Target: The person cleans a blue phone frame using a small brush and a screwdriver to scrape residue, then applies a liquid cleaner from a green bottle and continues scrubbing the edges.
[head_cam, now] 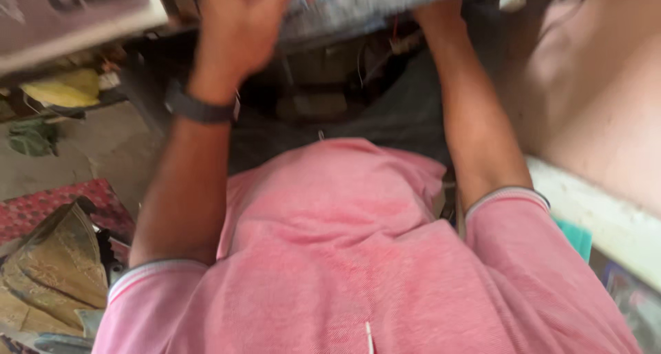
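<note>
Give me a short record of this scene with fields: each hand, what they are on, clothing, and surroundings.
left hand: raised, back toward camera, on the grey fabric-like item
right hand: hidden behind that item; only the forearm shows
grip: cannot tell, image blurred
wrist: dark watch on the left
clothing: pink polo shirt
left side: patterned cloth bundle, yellow object
right side: pinkish wall

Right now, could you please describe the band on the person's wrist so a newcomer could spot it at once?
Start at the pink shirt filling the lower picture and follow the left arm up. Just below the left hand sits the dark wristband. It is the only dark band; the other forearm is bare.
</note>
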